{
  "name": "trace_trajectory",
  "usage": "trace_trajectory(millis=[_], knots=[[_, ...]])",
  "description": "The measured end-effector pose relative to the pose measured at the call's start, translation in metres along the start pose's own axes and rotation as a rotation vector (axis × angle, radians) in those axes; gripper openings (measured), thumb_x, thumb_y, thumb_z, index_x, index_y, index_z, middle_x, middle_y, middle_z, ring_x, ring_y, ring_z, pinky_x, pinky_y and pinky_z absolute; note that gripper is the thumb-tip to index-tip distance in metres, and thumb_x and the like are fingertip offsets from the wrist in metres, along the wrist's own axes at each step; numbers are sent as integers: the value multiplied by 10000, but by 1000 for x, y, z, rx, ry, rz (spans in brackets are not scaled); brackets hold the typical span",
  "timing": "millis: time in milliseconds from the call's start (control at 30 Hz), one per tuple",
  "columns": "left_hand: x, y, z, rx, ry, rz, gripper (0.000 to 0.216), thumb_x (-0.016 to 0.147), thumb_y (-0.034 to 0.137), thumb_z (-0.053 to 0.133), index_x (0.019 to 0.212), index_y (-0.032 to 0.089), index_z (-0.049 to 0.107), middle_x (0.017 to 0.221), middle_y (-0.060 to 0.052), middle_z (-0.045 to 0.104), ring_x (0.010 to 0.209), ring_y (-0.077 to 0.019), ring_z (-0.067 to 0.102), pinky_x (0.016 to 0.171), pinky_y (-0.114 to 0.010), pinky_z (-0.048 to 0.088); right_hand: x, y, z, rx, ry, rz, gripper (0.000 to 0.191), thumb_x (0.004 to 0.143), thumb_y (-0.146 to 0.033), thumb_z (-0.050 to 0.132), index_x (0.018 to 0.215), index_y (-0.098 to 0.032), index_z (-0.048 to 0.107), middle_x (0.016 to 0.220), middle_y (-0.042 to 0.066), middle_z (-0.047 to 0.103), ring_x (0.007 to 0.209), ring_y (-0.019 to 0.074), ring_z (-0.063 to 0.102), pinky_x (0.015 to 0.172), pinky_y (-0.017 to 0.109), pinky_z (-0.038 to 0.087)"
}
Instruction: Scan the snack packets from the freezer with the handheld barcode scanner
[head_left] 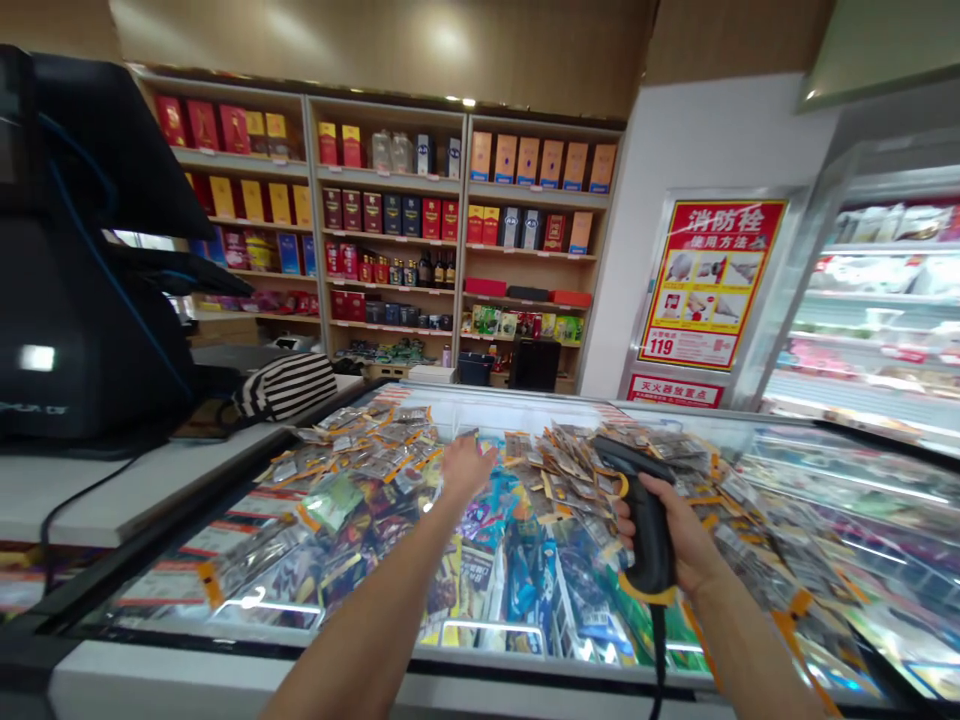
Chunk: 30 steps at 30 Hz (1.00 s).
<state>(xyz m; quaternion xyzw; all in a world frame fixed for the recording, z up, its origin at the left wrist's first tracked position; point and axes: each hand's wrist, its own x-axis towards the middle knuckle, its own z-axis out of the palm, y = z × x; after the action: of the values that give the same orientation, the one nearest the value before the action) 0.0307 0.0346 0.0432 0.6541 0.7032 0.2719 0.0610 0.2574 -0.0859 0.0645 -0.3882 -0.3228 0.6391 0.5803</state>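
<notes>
My right hand (pixel 679 530) is wrapped round the grip of a black and yellow barcode scanner (pixel 649 535). The scanner's head points left and away from me, and its cable hangs down towards the front edge. Stretched far forward over the freezer's glass top, my left hand (pixel 466 466) has its thumb apart from the other fingers, which are partly hidden. Small clear packets with orange edges (pixel 566 462) lie heaped on the glass around both hands. Beneath the glass are colourful bags of frozen goods (pixel 525 580). A single clear packet (pixel 251 560) lies apart at the left.
A black checkout terminal (pixel 82 260) stands on the white counter (pixel 71 495) at left, near a black-and-white striped bag (pixel 289 387). Shelves of boxed bottles (pixel 390 212) line the back wall. A red notice (pixel 709 285) hangs at right, beside a lit refrigerated cabinet (pixel 885 300).
</notes>
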Motion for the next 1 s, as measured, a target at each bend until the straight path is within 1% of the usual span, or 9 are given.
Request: trace_trajectory(millis=[133, 233, 333, 400, 567, 600, 733, 867, 1000], knots=[[9, -74, -21, 116, 37, -207, 445, 745, 422, 416, 1087, 140, 439, 1176, -108, 419, 1101, -251, 346, 881, -486, 249, 10, 10, 21, -26, -51, 51, 207, 696, -365, 472, 665, -166, 518, 504, -18, 520, 391, 80, 461, 355, 205, 394], [7, -98, -23, 152, 6, -212, 365, 759, 383, 421, 1030, 146, 482, 1107, -83, 476, 1046, -222, 407, 872, -474, 276, 15, 20, 37, -64, -87, 90, 227, 698, -377, 468, 655, -159, 517, 502, -17, 523, 388, 80, 463, 353, 206, 400], [2, -102, -20, 152, -35, -136, 314, 766, 365, 420, 969, 146, 514, 978, -56, 545, 907, -174, 498, 814, -414, 349, 18, 29, 52, -93, -126, 98, 243, 700, -385, 466, 662, -151, 520, 510, -16, 528, 384, 74, 459, 354, 204, 401], [-1, -103, -19, 153, -26, -117, 335, 755, 392, 422, 974, 153, 508, 966, -56, 549, 888, -172, 506, 783, -386, 368, 20, 34, 60, -101, -154, 109, 245, 702, -385, 462, 662, -150, 519, 508, -18, 530, 381, 73, 458, 351, 201, 398], [-4, -119, -27, 192, 84, -246, 570, 663, 520, 456, 1055, 106, 457, 1100, -169, 468, 1054, -341, 373, 791, -480, 311, 18, 43, 69, -128, -184, 158, 266, 695, -404, 462, 642, -150, 520, 491, -17, 525, 383, 81, 467, 353, 208, 400], [-4, -123, -28, 190, 79, -262, 549, 663, 510, 466, 1038, 108, 472, 1086, -159, 479, 1044, -332, 385, 792, -484, 311, 18, 44, 69, -130, -182, 166, 272, 691, -407, 466, 627, -148, 518, 488, -16, 523, 385, 80, 468, 355, 207, 399], [-2, -132, -31, 140, 44, -263, 309, 751, 361, 445, 967, 152, 515, 1019, -66, 523, 974, -197, 458, 825, -427, 335, 17, 46, 70, -127, -186, 187, 293, 684, -416, 475, 585, -142, 506, 482, -15, 515, 387, 77, 468, 360, 204, 396], [4, -133, -34, 47, 74, -362, 325, 763, 319, 443, 1041, 151, 472, 1046, -68, 505, 954, -193, 474, 805, -424, 367, 15, 48, 73, -123, -180, 186, 283, 678, -417, 483, 599, -146, 502, 494, -16, 519, 386, 77, 468, 360, 206, 398], [21, -129, -33, -109, 100, -502, 338, 762, 316, 449, 1059, 154, 454, 1038, -69, 505, 894, -176, 507, 743, -380, 421, 14, 48, 72, -119, -186, 193, 262, 691, -405, 471, 661, -149, 517, 500, -19, 524, 383, 79, 465, 352, 204, 393]])
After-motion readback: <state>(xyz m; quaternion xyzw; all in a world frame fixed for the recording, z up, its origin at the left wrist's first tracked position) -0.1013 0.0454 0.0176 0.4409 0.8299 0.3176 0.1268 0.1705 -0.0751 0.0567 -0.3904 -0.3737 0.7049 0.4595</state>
